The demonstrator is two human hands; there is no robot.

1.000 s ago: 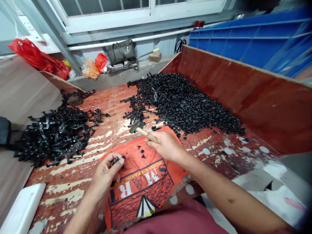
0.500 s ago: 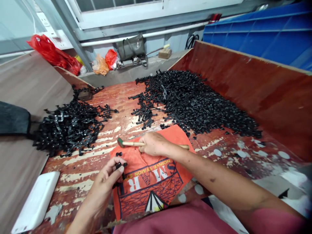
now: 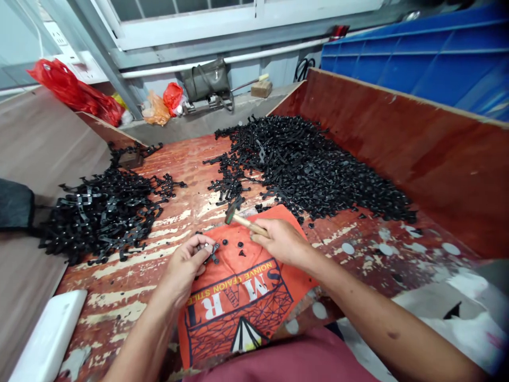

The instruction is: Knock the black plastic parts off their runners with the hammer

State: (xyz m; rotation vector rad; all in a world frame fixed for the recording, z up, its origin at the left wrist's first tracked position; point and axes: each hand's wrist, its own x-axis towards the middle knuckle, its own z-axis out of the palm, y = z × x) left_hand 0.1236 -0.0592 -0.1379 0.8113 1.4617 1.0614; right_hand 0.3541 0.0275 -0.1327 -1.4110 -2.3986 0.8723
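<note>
My left hand [image 3: 185, 265] pinches a small black plastic part [image 3: 210, 250] at the upper left edge of an orange printed cloth [image 3: 242, 292]. My right hand [image 3: 280, 241] grips the wooden handle of a small hammer [image 3: 238, 217], its green-grey head raised above the cloth's far edge. A few small black pieces [image 3: 234, 246] lie loose on the cloth between the two hands.
A big heap of black plastic parts [image 3: 310, 170] fills the far right of the worn red wooden table [image 3: 175, 175]. Another heap of black frames [image 3: 99, 212] lies at the left. A red board wall [image 3: 397, 143] stands at the right, a white object [image 3: 43, 339] at the near left.
The hammer, laid flat across the cloth half a second ago, is lifted again with its head up. My left hand shifted up and right with the black part.
</note>
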